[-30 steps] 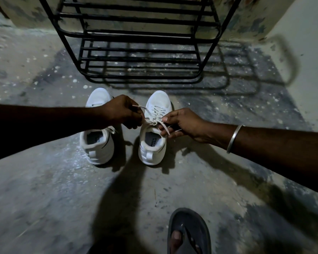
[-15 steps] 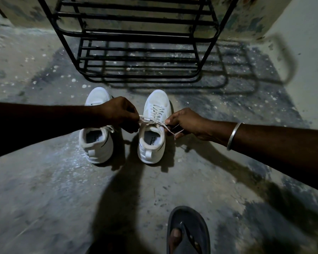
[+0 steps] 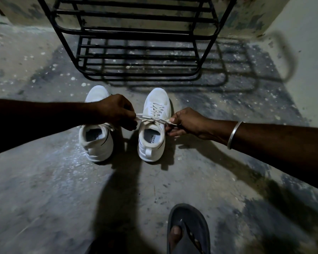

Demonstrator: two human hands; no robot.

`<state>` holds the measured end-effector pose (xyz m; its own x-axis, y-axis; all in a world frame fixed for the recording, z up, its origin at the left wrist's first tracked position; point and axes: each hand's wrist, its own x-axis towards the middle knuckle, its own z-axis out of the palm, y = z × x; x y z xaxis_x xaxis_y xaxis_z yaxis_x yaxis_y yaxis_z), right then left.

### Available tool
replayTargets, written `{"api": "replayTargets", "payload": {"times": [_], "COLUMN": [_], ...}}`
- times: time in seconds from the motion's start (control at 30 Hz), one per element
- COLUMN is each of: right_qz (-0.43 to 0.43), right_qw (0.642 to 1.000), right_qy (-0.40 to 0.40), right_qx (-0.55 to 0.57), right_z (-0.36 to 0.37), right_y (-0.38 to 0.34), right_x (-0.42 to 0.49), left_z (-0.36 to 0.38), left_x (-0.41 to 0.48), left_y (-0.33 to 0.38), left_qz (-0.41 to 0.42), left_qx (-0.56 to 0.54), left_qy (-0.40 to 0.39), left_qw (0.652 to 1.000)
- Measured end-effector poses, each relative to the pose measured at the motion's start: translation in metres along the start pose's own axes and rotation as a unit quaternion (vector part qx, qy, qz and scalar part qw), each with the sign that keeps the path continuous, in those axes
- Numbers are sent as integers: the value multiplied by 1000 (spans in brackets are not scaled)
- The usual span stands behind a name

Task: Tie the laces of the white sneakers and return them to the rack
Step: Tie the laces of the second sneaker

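Note:
Two white sneakers stand side by side on the concrete floor, toes pointing at the rack. My left hand [image 3: 116,111] crosses over the left sneaker [image 3: 96,142] and pinches one end of the right sneaker's lace [image 3: 154,120]. My right hand [image 3: 186,123] pinches the other end just right of the right sneaker [image 3: 151,143]. The lace runs taut and nearly level between both hands, with a knot over the tongue. The left sneaker's laces are mostly hidden under my left hand.
A black metal shoe rack [image 3: 138,46] with bare barred shelves stands just beyond the sneakers against a stained wall. A pale wall [image 3: 305,70] closes off the right side. My foot in a dark sandal [image 3: 188,230] rests on the floor near the bottom edge.
Both hands have drawn apart sideways. The lace, looped and slack a second ago, is now stretched straight across the right sneaker. The sneakers have stayed in place.

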<state>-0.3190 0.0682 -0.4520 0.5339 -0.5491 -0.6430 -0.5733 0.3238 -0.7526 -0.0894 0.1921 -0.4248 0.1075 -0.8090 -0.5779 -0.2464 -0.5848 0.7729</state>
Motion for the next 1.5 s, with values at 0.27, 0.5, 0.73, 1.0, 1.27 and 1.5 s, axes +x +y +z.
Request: {"api": "replayTargets", "payload": {"times": [0.27,0.5,0.73,1.0,1.27,1.5], "right_qz": [10,20,23,39,-136,-190], "right_qw": [1000,999,999,995,985,968], "right_qy": [7,21,15,-34,-24,30], "right_qx": [17,17,18,89,-102,-162], "right_z": [0,3,4,1,8,18], "right_y": [5,6,6,12,21,10], "right_x": [1,0,-5,-12,-25,-16], "left_z": [5,9,10,6,6,10], "left_x": [1,-1,6,9,13,14], "left_y": [-3,2,-2,-7,-8,4], "left_qz": [1,-7,-13,6,95,112], "left_qx": [8,20,57,15,175,215], "left_qy": [22,36,56,52,48,51], "left_qw": [1000,999,997,999,979,969]}}
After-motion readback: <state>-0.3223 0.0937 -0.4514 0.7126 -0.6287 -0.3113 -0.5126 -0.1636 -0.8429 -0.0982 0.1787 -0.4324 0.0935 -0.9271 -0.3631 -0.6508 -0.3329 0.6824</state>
